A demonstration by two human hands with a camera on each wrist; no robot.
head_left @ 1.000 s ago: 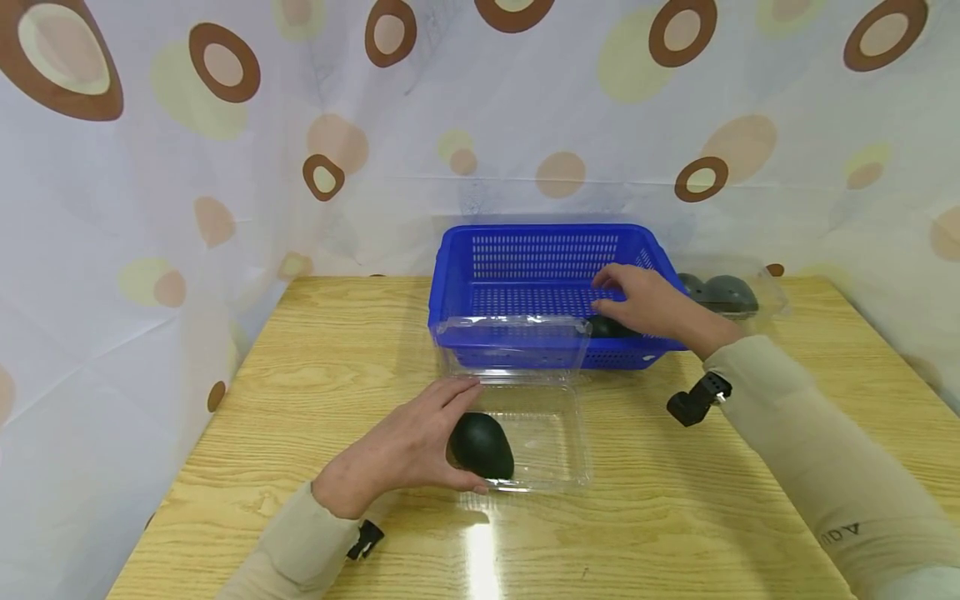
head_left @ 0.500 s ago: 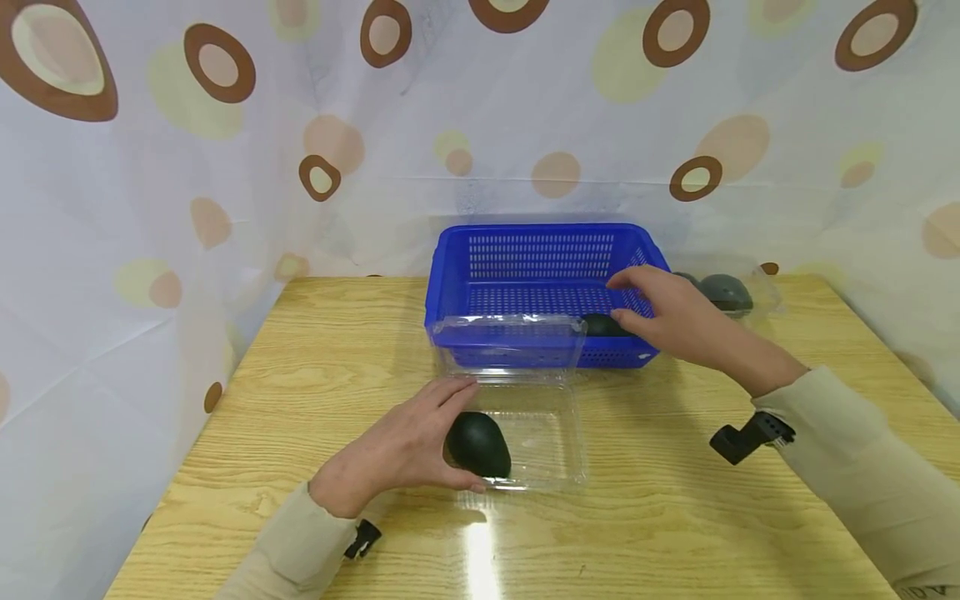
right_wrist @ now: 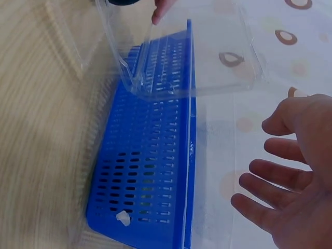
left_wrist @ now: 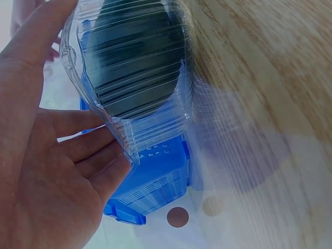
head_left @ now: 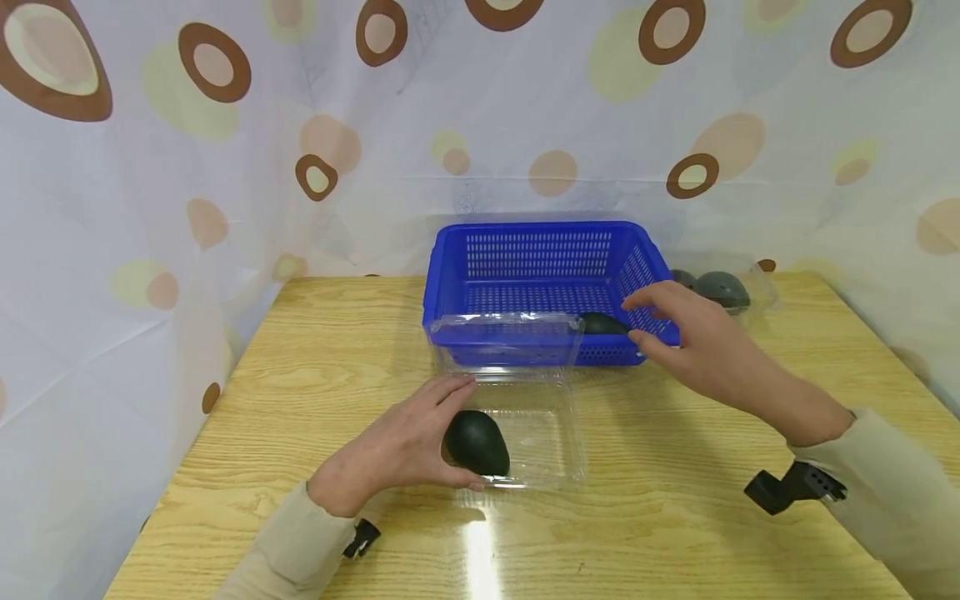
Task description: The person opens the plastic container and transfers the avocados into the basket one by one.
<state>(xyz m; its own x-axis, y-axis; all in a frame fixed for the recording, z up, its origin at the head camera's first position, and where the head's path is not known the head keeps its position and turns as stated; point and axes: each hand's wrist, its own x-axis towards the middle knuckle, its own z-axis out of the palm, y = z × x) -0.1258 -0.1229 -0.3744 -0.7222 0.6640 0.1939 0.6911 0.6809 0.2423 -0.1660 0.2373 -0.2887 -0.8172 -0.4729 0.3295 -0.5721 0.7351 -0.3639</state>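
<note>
My left hand (head_left: 397,442) grips the left end of an open, clear plastic clamshell container (head_left: 543,442), thumb at the front edge and fingers round the back. Inside its base, beside that hand, lies one dark green avocado (head_left: 477,443). The raised lid (head_left: 502,342) overlaps the front of the blue basket (head_left: 442,283). In the left wrist view the avocado (left_wrist: 137,62) shows through the ribbed plastic. My right hand (head_left: 701,350) hovers at the basket's front right corner, fingers apart and holding nothing. Another avocado (head_left: 602,323) lies in the basket behind its front wall, partly hidden.
A second clear container (head_left: 763,283) with dark avocados (head_left: 722,288) stands right of the basket, partly behind my right hand. A patterned curtain (head_left: 510,100) hangs along the back and sides of the wooden table (head_left: 337,333).
My right hand has drawn back from over the basket, moving right and toward me, with nothing in it. My left hand has stayed on the clamshell container.
</note>
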